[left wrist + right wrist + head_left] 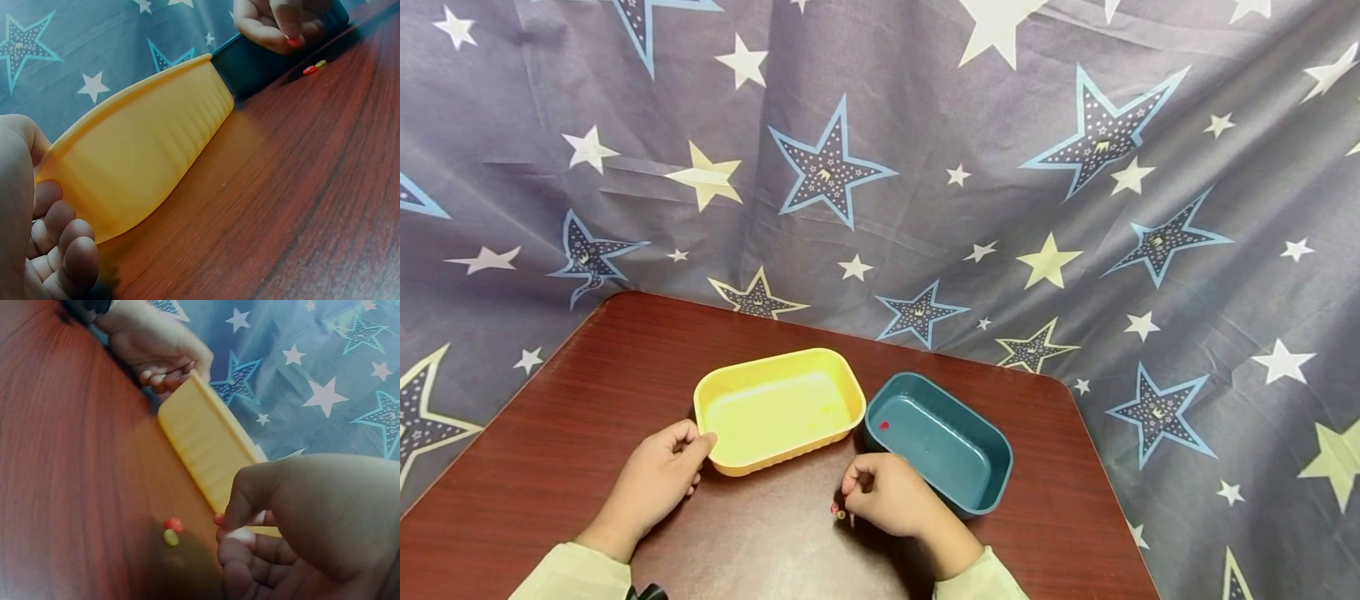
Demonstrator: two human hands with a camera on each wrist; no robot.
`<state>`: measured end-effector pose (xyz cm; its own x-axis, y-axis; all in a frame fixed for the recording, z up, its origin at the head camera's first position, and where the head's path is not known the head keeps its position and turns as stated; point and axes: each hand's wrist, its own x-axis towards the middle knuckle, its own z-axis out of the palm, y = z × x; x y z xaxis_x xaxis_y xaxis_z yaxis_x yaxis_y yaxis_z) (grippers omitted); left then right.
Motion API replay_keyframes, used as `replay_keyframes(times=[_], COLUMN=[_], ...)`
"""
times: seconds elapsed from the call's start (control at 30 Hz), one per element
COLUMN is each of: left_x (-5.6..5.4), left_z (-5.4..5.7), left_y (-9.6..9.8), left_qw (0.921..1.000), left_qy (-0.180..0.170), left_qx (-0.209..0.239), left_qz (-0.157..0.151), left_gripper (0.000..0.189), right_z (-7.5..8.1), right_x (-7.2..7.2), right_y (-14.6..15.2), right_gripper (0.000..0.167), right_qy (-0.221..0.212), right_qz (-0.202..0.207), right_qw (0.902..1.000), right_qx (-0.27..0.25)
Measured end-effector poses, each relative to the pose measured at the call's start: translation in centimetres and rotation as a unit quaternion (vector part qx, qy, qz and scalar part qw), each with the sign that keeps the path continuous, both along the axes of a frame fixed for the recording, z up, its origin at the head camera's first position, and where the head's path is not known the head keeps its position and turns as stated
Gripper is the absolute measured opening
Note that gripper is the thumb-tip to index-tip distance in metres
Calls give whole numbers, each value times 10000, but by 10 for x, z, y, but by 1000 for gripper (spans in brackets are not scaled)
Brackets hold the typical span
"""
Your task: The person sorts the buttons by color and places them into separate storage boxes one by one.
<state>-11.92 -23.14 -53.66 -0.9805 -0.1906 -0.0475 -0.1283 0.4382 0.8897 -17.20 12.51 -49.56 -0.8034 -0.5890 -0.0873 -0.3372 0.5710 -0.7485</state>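
My left hand [658,475] grips the near left corner of a yellow plastic bin [137,137], thumb at the rim and fingers curled against the outside wall. In front of a dark teal bin [940,446], my right hand [887,492] pinches a small red bead-like piece [219,519] between thumb and fingertip. Just left of that hand, a loose red piece [173,524] and a yellow-green piece [170,537] lie side by side on the table. One red piece [884,426] lies inside the teal bin; a few yellow pieces [828,409] are faintly visible in the yellow one.
Both bins stand close together on a dark red wood-grain table [760,533]. A grey star-patterned curtain [925,233] hangs behind the table and along its sides. A dark band [649,592] shows near the left sleeve.
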Motion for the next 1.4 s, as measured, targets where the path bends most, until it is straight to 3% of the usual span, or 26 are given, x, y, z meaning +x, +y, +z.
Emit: replay_keyframes(times=[0.27,0.53,0.67,0.83,1.07,1.4], left_x=[1,2,2,2,2,1], left_z=[1,1,1,1,0,1], left_y=[0,0,0,0,-1,0], left_qw=[10000,10000,10000,10000,10000,10000], left_qy=[-10,-30,-50,-48,-39,-30], left_qx=[52,39,33,23,-7,-9], left_qz=[-12,-13,-21,-27,-50,-47], left_gripper=[46,47,47,47,47,46], right_z=[27,48,51,57,59,52], right_x=[-8,-23,-33,-49,-78,-113], right_y=[7,20,30,42,52,57], right_gripper=[8,15,7,15,14,11], right_qy=[-306,-383,-620,-996,-1799,-2238], right_qz=[4,-409,-489,-574,-922,-1311], right_qw=[9979,9961,9932,9877,9687,9554], right_qx=[-565,-687,-852,-1057,-1437,-1410])
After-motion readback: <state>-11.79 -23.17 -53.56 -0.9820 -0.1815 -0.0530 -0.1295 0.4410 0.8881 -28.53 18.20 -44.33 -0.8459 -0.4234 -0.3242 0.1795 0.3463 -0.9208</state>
